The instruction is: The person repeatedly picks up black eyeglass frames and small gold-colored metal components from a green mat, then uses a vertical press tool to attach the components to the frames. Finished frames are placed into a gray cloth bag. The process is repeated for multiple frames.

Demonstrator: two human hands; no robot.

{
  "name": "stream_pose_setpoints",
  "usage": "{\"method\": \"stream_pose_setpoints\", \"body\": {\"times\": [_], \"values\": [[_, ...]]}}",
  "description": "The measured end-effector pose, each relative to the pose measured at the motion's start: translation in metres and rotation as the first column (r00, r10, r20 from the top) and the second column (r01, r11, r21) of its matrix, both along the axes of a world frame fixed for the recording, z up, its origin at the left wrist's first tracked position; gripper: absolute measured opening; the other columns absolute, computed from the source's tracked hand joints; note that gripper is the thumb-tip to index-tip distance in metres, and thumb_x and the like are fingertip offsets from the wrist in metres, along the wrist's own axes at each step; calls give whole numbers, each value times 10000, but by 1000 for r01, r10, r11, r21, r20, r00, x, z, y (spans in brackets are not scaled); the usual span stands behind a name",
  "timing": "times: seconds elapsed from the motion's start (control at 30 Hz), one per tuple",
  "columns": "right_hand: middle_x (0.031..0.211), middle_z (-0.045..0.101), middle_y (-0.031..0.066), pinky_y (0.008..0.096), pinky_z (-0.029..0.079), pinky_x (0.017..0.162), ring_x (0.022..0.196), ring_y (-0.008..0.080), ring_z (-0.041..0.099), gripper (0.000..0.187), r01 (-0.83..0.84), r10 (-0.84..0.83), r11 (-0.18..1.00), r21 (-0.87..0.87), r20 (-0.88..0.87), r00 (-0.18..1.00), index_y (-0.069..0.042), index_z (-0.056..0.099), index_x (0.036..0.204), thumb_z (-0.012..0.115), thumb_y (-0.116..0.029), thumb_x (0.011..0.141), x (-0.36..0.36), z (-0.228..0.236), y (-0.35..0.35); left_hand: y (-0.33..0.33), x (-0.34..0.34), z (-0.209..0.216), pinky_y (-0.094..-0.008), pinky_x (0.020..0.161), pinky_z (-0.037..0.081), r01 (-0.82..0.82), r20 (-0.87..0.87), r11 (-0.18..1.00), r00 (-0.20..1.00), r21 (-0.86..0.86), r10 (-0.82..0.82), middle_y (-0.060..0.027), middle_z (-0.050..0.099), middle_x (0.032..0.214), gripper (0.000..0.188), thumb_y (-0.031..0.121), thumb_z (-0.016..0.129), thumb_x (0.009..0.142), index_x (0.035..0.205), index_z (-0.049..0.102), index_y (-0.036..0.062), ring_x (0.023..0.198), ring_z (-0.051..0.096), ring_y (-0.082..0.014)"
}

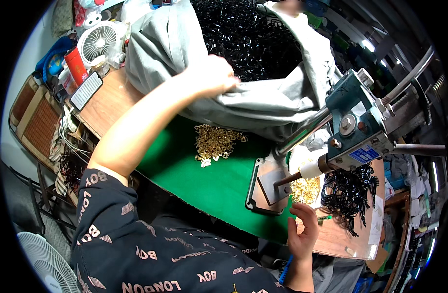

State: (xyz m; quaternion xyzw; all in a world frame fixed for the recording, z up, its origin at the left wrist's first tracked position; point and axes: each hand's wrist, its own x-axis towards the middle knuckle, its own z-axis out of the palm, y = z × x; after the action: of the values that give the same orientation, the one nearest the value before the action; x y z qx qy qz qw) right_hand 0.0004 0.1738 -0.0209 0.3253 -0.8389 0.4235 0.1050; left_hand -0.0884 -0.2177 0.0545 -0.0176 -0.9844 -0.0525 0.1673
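Observation:
A large grey cloth bag (168, 44) full of shiny black strips or cords (248, 41) stands at the far side of the table. My left hand (212, 77) reaches across to the bag's near rim. Its fingers look curled together; glare hides what they hold. My right hand (303, 227) is at the near table edge with thumb and fingers apart and nothing visible between them. Just beyond it stands a teal hand press (353, 117), its ram coming down over a metal base plate (270, 188). Small gold metal pieces (214, 142) lie heaped on the green mat.
A second gold heap (306, 189) lies right of the press base, beside a bundle of black cords (348, 193). The green mat (194, 185) covers the table's near part. A white fan (99, 43), a red cylinder (76, 66) and a pale keyboard-like panel (86, 92) stand far left.

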Motion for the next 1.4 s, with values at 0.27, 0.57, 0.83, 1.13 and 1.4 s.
{"method": "stream_pose_setpoints", "body": {"times": [0.27,0.57,0.83,1.13,1.4], "values": [[978,635,124,371,442,872,954,283,585,200,-203,201,978,37,58,978,-19,640,923,633,15,725,5,6,-33,-87,13,17,-265,517,409,520,-399,63,566,852,721,-42,562,677,414,420,582,870,784,613,16,541,488,-121],[1032,604,167,387,470,840,946,316,589,328,-486,495,869,96,-196,846,-5,615,1023,697,-24,706,-14,42,-96,-86,15,-19,-271,483,405,140,-492,623,752,769,439,-21,574,626,395,419,590,873,703,623,64,510,489,-117],[1303,439,246,407,343,1021,1203,387,434,636,-213,316,936,279,-405,858,73,348,1318,626,-228,832,-108,23,-219,-66,52,-27,-256,470,351,669,-508,-331,731,665,456,14,358,521,521,491,510,900,545,327,157,463,390,-124],[794,585,-10,189,416,521,573,72,510,265,69,847,451,-890,452,280,-108,590,1065,510,-326,937,-104,43,-239,-13,85,-89,-258,643,422,296,-334,179,911,938,243,-21,496,604,484,397,518,926,609,524,32,612,504,-121],[730,502,16,181,330,455,551,85,449,214,-100,586,358,-928,140,798,-66,473,1101,495,-220,953,-77,78,-205,-2,83,-67,-237,778,462,356,-463,370,848,858,257,-37,646,895,219,171,585,903,986,625,-28,824,574,-88]]}}
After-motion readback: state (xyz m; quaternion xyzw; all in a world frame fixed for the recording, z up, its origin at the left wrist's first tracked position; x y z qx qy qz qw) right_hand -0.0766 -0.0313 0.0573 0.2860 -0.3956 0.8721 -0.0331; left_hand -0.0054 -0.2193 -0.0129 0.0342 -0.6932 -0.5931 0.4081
